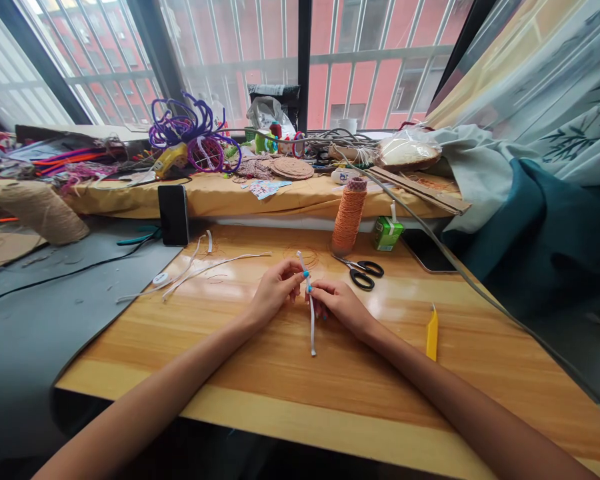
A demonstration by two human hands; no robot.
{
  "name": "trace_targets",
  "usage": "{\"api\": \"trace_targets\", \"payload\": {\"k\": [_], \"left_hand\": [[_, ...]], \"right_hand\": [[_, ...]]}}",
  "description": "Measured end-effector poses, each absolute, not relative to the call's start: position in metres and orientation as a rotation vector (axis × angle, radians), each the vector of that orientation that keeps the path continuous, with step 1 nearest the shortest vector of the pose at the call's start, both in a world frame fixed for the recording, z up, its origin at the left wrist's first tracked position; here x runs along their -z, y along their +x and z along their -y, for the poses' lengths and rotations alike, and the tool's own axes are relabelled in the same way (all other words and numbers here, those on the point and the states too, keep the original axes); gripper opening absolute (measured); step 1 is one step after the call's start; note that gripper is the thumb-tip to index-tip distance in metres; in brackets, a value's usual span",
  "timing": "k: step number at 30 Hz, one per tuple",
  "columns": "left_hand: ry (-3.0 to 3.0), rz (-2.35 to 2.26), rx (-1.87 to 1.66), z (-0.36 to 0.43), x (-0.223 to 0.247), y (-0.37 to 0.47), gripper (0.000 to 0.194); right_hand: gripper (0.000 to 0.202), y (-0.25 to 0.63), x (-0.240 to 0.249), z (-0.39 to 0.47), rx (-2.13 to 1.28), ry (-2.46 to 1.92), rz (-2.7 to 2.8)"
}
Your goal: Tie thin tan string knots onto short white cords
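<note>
While both hands pinch it, white strip (311,313) dangles over wooden table (260,360).

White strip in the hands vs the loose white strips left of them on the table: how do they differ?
The held white strip is pinched between the left hand and right hand, its upper end raised; the loose white strips lie flat, untouched. The held strip is a single piece, nearly straight; the loose ones are several, curved and fanned out. The held strip runs toward the person; the loose ones run mostly sideways. Both are thin, white and over the wooden table.
</note>
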State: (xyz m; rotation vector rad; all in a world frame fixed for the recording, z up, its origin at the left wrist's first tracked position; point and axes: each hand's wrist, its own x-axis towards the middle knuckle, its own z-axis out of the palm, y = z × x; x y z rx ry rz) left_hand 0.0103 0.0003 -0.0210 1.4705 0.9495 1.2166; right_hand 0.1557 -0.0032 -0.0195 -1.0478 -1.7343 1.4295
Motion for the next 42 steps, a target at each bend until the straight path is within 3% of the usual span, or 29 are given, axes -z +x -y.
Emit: {"api": "trace_targets", "payload": {"k": [26,33,42], "left_hand": [[1.368,-1.051,-1.188,-0.003,0.017,0.006,0.021],[1.424,-0.912,-0.971,-0.012,0.017,-0.002,0.025],[1.426,-0.806,-0.893,-0.010,0.014,-0.004,0.023]], "right_hand": [[0.023,0.157,0.022,0.002,-1.501,-0.976,1.774],[0.034,0.164,0.015,-0.004,-1.721,-0.853,1.878],[0.028,0.171,0.009,-0.007,-1.916,-0.741,1.892]]}}
